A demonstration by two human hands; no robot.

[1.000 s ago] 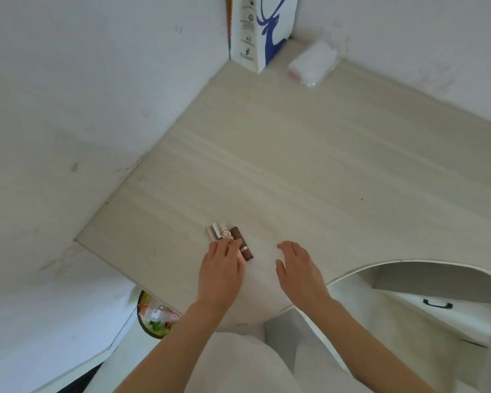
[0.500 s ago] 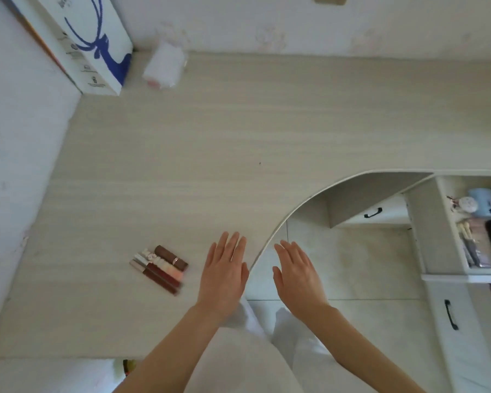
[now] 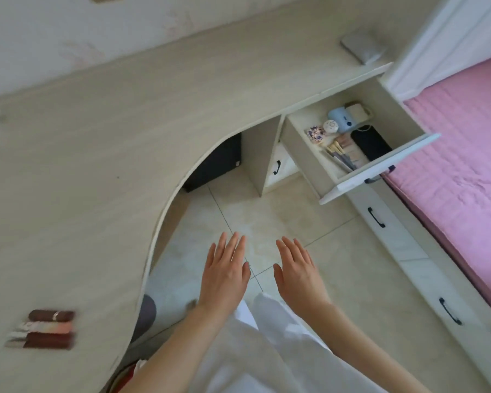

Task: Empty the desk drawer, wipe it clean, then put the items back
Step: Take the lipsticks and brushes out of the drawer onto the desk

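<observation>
My left hand (image 3: 226,275) and my right hand (image 3: 296,275) hover flat and empty over the tiled floor, fingers spread, clear of the desk. The desk drawer (image 3: 380,168) stands pulled out at the upper right, well beyond both hands. Inside it lie a light blue device (image 3: 341,118), a round white case (image 3: 330,126), a patterned compact (image 3: 315,133), several makeup brushes (image 3: 341,158) and a black flat item (image 3: 372,144). A small row of lipsticks (image 3: 44,329) rests on the wooden desk top (image 3: 82,165) at the lower left.
A grey flat object (image 3: 362,48) lies on the desk's far right end. Closed drawers with black handles (image 3: 376,217) run along the right, beside a pink bed (image 3: 465,154). A dark box (image 3: 216,163) sits under the desk. White trousers (image 3: 255,350) show below my hands.
The view has swung right from the desk corner to the open drawer. My left hand left the lipsticks on the desk, and both hands moved off the desk over the floor.
</observation>
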